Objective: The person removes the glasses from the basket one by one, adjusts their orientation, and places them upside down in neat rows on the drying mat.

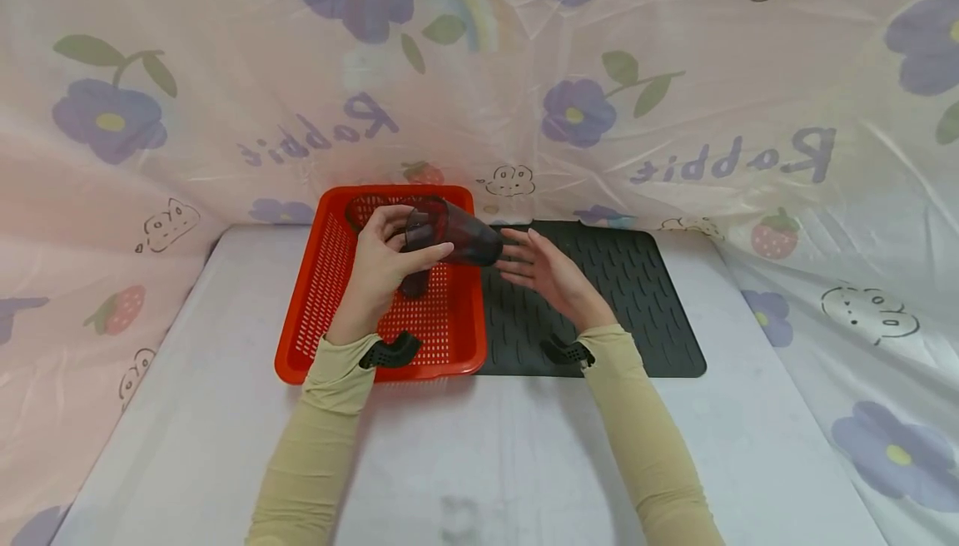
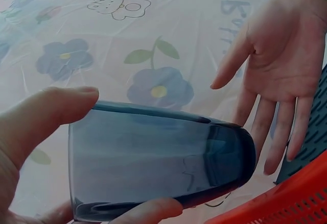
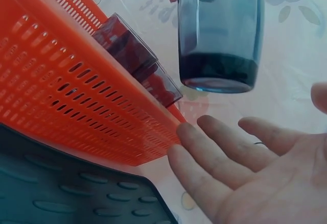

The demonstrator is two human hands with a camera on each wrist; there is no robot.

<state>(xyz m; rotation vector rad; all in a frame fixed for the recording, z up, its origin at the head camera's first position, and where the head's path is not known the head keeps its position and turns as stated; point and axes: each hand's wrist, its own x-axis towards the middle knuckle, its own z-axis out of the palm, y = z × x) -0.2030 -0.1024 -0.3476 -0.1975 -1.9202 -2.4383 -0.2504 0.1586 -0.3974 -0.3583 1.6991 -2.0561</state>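
My left hand point(image 1: 382, 259) grips a dark tinted glass tumbler point(image 1: 453, 234) on its side above the red perforated basket point(image 1: 330, 280), base pointing right. In the left wrist view the tumbler point(image 2: 158, 160) sits between thumb and fingers. My right hand point(image 1: 543, 271) is open, palm toward the tumbler's base, just right of it and apart from it, over the dark ribbed mat point(image 1: 629, 288). The right wrist view shows the tumbler point(image 3: 219, 35) above the flat right hand point(image 3: 255, 173). A second dark tumbler point(image 3: 135, 58) lies in the basket point(image 3: 66, 106).
The basket and mat lie side by side on a pale table point(image 1: 479, 454). A floral plastic sheet point(image 1: 674, 88) walls in the back and both sides. Bare tabletop lies in front of the basket and mat.
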